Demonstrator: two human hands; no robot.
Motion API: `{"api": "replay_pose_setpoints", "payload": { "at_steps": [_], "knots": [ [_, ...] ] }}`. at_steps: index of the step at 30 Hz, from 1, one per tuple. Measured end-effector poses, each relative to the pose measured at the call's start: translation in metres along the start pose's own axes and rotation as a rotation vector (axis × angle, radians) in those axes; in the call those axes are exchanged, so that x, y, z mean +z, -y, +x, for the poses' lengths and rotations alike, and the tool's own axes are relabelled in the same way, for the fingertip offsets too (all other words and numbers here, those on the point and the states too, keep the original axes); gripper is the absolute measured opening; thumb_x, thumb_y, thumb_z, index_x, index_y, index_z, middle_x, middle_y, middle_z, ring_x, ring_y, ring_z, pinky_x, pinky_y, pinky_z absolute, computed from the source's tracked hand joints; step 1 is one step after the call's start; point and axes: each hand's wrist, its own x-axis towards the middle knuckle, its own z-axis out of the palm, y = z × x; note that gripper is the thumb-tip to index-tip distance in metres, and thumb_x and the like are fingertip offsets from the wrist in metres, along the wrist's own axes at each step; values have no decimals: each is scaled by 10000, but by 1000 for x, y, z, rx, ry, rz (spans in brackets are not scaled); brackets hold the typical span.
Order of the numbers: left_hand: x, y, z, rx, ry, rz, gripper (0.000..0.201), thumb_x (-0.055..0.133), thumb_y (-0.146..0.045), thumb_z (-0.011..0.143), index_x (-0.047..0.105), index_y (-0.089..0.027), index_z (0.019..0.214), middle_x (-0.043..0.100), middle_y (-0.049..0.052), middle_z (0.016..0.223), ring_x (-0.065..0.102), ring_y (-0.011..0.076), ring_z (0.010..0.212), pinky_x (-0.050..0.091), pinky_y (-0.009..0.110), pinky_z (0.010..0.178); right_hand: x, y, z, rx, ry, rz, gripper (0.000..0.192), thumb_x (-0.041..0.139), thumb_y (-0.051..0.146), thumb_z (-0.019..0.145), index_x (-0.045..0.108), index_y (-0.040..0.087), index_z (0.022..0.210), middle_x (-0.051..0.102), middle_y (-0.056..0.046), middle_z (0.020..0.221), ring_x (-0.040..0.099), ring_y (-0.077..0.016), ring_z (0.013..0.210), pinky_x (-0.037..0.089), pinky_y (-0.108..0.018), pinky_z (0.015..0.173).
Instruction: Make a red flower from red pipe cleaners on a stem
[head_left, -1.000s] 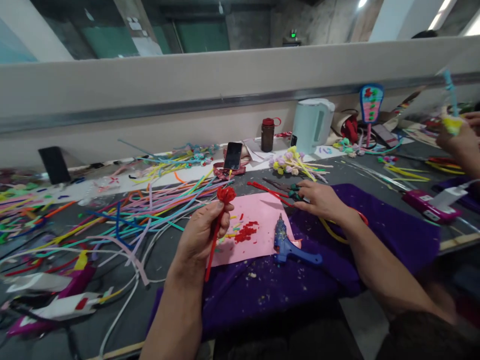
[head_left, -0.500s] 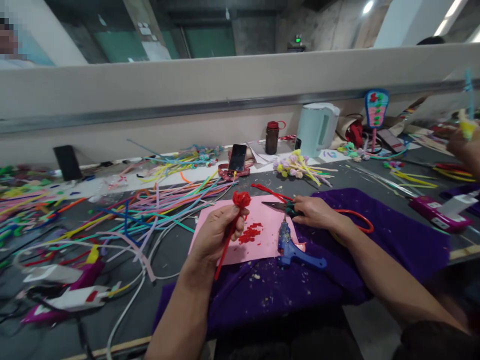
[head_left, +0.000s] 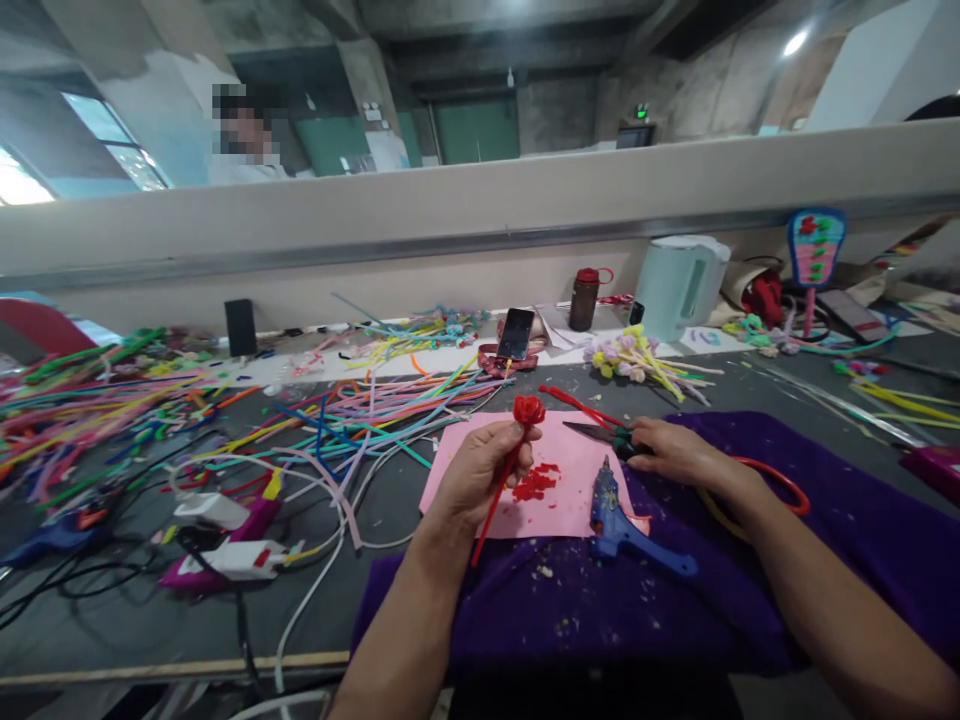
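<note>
Holding a red pipe-cleaner flower (head_left: 517, 440) upright in my left hand (head_left: 480, 470), I note the fingers clenched round its stem, the coiled red head at the top, just above the thumb, and the stem running down toward 7 o'clock past my wrist. The flower stands over the pink paper sheet (head_left: 570, 495), which lies on the purple cloth (head_left: 600, 610) on the counter (head_left: 135, 640).

My right hand (head_left: 675, 452) rests at 3 o'clock of the flower, fingers curled over the green handles of the scissors (head_left: 604, 434); the blades lie flat on the sheet, tips toward 9 o'clock. Whether the fingers are through the loops cannot be told.

A small heap of red clippings (head_left: 534, 484) lies on the sheet just below the flower head. A blue glue gun (head_left: 622, 520) lies at 5 o'clock of the flower, nozzle toward 12 o'clock, touching the sheet's right edge. Loose coloured pipe cleaners (head_left: 360, 410) spread from 9 to 11 o'clock; a phone (head_left: 516, 334) stands at 12 o'clock.

Judgement on method: the scissors should be seated firmly in the hand before lifting, blades shut and pointed away from the left thumb. The flower is best held steady over the sheet so any trimmings fall on the heap, and kept clear of the glue nozzle.
</note>
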Motion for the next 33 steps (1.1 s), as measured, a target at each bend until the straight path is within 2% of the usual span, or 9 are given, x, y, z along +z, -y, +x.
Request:
{"api": "replay_pose_setpoints", "payload": {
  "at_steps": [10, 14, 17, 19, 21, 24, 26, 28, 33],
  "knots": [
    [2, 2, 2, 12, -94, 68, 306, 617, -397, 699, 637, -109, 800, 549, -1, 551, 426, 48, 432, 269, 169, 382, 7, -3, 3, 18, -115, 86, 197, 522, 328, 784, 622, 158, 780, 547, -101, 980, 554, -186, 839, 419, -276, 758],
    [4, 1, 2, 82, -148, 112, 281, 636, -382, 687, 646, -117, 779, 570, 12, 608, 475, 61, 514, 293, 166, 420, 0, 2, -1, -11, -326, 124, 198, 551, 348, 765, 646, 176, 788, 557, -102, 1030, 543, -221, 912, 411, -334, 799],
    [5, 1, 1, 81, -146, 125, 273, 633, -380, 689, 649, -119, 767, 562, 8, 601, 447, 55, 497, 274, 171, 419, -12, 19, -7, -51, -491, 315, 173, 542, 322, 782, 641, 189, 831, 572, -87, 1031, 539, -214, 939, 412, -344, 817],
    [5, 1, 1, 65, -139, 131, 266, 631, -376, 692, 650, -120, 762, 555, 3, 593, 422, 47, 477, 255, 174, 419, -21, 38, -9, -89, -476, 538, 152, 533, 297, 793, 628, 193, 851, 600, -63, 957, 562, -187, 881, 440, -318, 775],
    [4, 2, 0, 56, -136, 144, 263, 628, -375, 696, 653, -120, 759, 546, -1, 582, 408, 44, 467, 243, 178, 425, -31, 59, -9, -79, -400, 701, 190, 562, 305, 776, 606, 195, 924, 606, -53, 931, 579, -169, 803, 466, -298, 699],
    [5, 2, -1, 56, -119, 176, 276, 618, -384, 703, 657, -121, 775, 524, -10, 546, 378, 43, 445, 228, 188, 429, -46, 89, 0, -75, -338, 893, 359, 602, 296, 748, 521, 216, 1088, 607, -38, 916, 589, -152, 777, 479, -288, 677],
    [6, 1, -3, 53, -89, 201, 273, 608, -386, 711, 652, -121, 761, 518, -11, 536, 362, 45, 435, 222, 195, 429, -53, 104, 10, -123, -313, 992, 501, 639, 279, 715, 451, 225, 1177, 583, -50, 990, 587, -142, 776, 484, -275, 654],
    [9, -1, -5, 54, -54, 232, 261, 603, -379, 717, 633, -120, 700, 516, -8, 538, 362, 50, 444, 227, 200, 436, -59, 113, 20, -189, -306, 1044, 573, 664, 281, 692, 424, 220, 1209, 567, -58, 1010, 574, -139, 783, 482, -267, 640],
    [16, -4, -9, 87, -11, 336, 291, 588, -369, 726, 573, -121, 574, 475, -12, 510, 372, 66, 466, 237, 208, 455, -63, 118, 30, -292, -309, 969, 547, 695, 309, 661, 492, 229, 1162, 535, -39, 999, 528, -115, 741, 454, -250, 626]
  ]
}}
